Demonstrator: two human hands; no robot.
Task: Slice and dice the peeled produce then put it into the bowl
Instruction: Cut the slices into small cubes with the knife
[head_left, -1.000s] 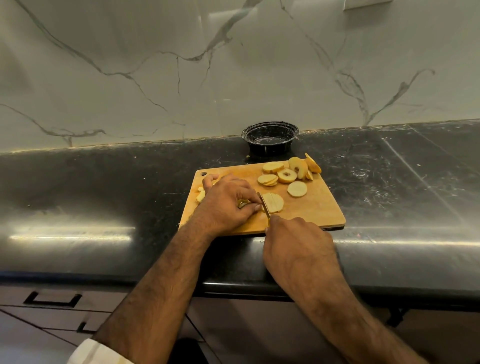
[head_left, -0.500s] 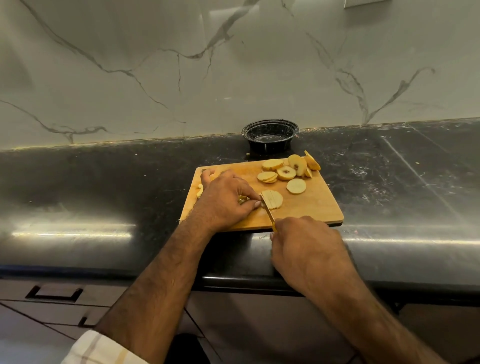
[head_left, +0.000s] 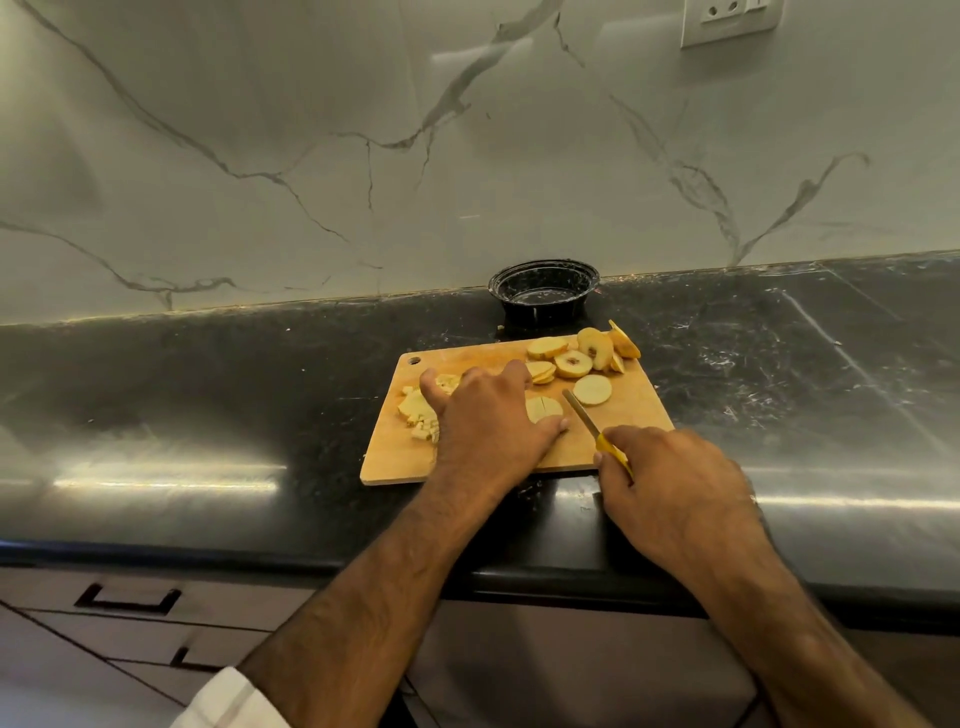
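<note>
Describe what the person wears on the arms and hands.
Both forearms are bare. The left arm has a white sleeve with faint pale stripes, pushed up near the elbow. No sleeve shows on the right arm. The left hand and right hand have no gloves.

Bowl (head_left: 543, 292) behind cutting board (head_left: 618, 415)

My left hand (head_left: 485, 415) presses a scored slice (head_left: 543, 409) under its fingers (head_left: 550, 426); my right hand (head_left: 670, 488) grips the knife (head_left: 584, 415) just beside them.
</note>
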